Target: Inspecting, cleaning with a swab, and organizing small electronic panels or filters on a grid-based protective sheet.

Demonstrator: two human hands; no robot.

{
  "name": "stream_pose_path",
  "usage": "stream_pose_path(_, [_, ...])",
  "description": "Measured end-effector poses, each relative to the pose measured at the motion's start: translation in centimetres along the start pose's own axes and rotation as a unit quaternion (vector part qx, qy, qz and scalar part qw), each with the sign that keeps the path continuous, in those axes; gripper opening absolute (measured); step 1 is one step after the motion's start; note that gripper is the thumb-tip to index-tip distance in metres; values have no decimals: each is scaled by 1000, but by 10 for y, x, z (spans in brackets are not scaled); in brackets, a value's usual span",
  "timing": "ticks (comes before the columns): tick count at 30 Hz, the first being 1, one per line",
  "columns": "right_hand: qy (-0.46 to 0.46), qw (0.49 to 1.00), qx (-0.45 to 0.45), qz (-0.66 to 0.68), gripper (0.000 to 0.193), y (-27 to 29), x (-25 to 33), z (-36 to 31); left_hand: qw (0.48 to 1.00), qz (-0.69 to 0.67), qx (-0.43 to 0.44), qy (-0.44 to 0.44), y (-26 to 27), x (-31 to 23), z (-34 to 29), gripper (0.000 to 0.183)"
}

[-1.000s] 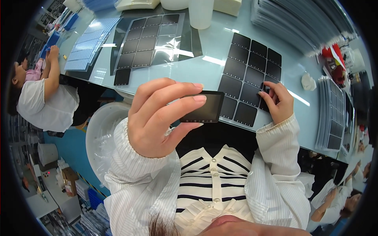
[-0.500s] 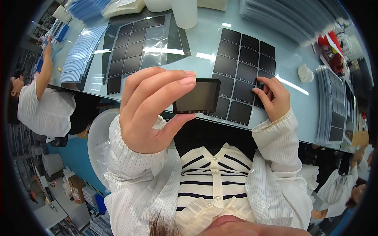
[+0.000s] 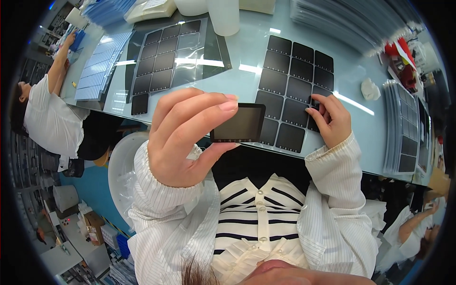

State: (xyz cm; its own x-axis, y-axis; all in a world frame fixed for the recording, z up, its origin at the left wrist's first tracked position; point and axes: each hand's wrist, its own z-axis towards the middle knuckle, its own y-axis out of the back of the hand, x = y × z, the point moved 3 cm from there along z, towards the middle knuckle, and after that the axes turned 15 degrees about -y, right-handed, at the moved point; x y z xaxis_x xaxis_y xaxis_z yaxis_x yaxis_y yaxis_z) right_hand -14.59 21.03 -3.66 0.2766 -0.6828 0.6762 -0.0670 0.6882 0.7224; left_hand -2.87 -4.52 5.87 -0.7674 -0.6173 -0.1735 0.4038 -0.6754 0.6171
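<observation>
My left hand (image 3: 178, 137) is raised over the table's near edge, closed on a small dark glass panel (image 3: 241, 122). Fingertips press its top edge and the thumb its bottom, so the face with a black border and a row of small marks along the bottom shows. My right hand (image 3: 336, 118) rests at the right side of a grid of dark square panels (image 3: 287, 71). Its thumb and index finger are bent toward each other over a lower panel, the other fingers curled under; what they pinch, if anything, is hidden.
A second, partly filled sheet of dark panels (image 3: 159, 61) lies on the left on clear film. White cylinders (image 3: 223, 16) stand at the back. Stacked clear trays (image 3: 351, 21) and upright ones (image 3: 400, 128) are on the right, near a crumpled white wad (image 3: 370, 89). A co-worker (image 3: 52, 111) works at far left.
My left hand has dropped slightly in the picture with the glass panel still in it. My right hand stays by the grid. The co-worker at the left has raised an arm farther up.
</observation>
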Motion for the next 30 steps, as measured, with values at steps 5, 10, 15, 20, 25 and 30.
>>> stream_pose_path(5, [5, 1000, 2, 2, 25, -2, 2, 5, 999, -27, -2, 19, 0, 6, -2, 55])
stream_pose_path(10, [6, 1000, 11, 12, 24, -4, 8, 4, 996, -72, -12, 60, 6, 9, -9, 56])
stream_pose_path(15, [19, 1000, 8, 8, 23, 0, 4, -3, 982, 1, -49, 180, 21, 46, -43, 65])
stream_pose_path(20, [30, 999, 13, 18, 24, -2, 3, -4, 927, 43, -221, 300, 72, 120, -119, 60])
stream_pose_path(25, [36, 999, 4, 6, 23, -3, 5, -1, 883, 123, -335, 305, 154, 193, -216, 64])
stream_pose_path(30, [19, 1000, 4, 15, 22, -5, 4, 3, 812, 81, -456, 356, 191, 213, -264, 63])
